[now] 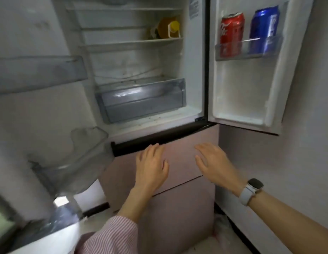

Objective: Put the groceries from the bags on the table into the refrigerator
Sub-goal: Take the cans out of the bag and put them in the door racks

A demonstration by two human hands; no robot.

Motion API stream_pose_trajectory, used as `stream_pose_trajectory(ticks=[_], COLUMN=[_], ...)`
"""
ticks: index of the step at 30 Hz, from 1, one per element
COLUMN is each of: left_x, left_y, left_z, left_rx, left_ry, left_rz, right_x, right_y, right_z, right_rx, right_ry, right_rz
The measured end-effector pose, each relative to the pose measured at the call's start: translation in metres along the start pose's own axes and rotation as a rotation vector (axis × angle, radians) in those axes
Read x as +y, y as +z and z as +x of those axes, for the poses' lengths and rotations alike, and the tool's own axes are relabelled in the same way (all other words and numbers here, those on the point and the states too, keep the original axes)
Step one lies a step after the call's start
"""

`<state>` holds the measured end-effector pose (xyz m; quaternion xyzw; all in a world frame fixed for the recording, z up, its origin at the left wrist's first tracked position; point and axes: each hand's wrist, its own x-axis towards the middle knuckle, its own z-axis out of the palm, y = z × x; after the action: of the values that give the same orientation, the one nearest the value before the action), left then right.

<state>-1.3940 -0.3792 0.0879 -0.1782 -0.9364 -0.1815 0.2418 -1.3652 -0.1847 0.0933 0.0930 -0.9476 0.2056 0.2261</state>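
The refrigerator (196,70) stands with both upper doors swung wide. An orange juice carton (167,28) with a yellow cap lies on a middle shelf. A red cola can (231,33) and a blue can (263,31) stand in the right door's rack. My left hand (152,166) and my right hand (212,162) are both flat with straight fingers against the pink front of the upper drawer (179,162), just under the black strip. Neither hand holds anything. No bags or table are in view.
A clear crisper bin (141,99) sits at the bottom of the fridge compartment. The left door (40,74) carries clear racks that jut toward me. A second pink drawer (177,213) lies below. A grey wall is on the right.
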Motion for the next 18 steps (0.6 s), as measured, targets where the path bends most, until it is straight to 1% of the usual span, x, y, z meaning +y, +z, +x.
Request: stream_pose_trajectory(ticks=[1, 3, 5, 7, 10, 13, 18], left_x=[-0.011, -0.030, -0.044, -0.046, -0.042, -0.038, -0.020], left_y=[0.000, -0.005, -0.013, -0.032, -0.070, -0.123, -0.210], left_z=[-0.031, -0.099, -0.159, -0.224, -0.315, -0.406, -0.538], left_rx=[-0.048, -0.092, -0.083, -0.082, -0.091, -0.035, 0.164], left_ry=[-0.084, -0.280, -0.438, -0.604, -0.798, -0.956, -1.251], left_rz=[0.016, 0.057, 0.071, 0.125, 0.193, 0.279, 0.401], right_x=[-0.010, -0.037, -0.062, -0.093, -0.148, -0.209, -0.324], right_y=[0.018, 0.053, 0.082, 0.107, 0.122, 0.132, 0.133], right_z=[-0.015, -0.044, -0.076, -0.115, -0.167, -0.214, -0.307], right_rx=[-0.068, -0.225, -0.333, -0.452, -0.689, -0.796, -0.946], right_ry=[0.005, -0.032, -0.052, -0.155, -0.297, -0.434, -0.713], right_rz=[0.055, 0.174, 0.274, 0.353, 0.381, 0.454, 0.561])
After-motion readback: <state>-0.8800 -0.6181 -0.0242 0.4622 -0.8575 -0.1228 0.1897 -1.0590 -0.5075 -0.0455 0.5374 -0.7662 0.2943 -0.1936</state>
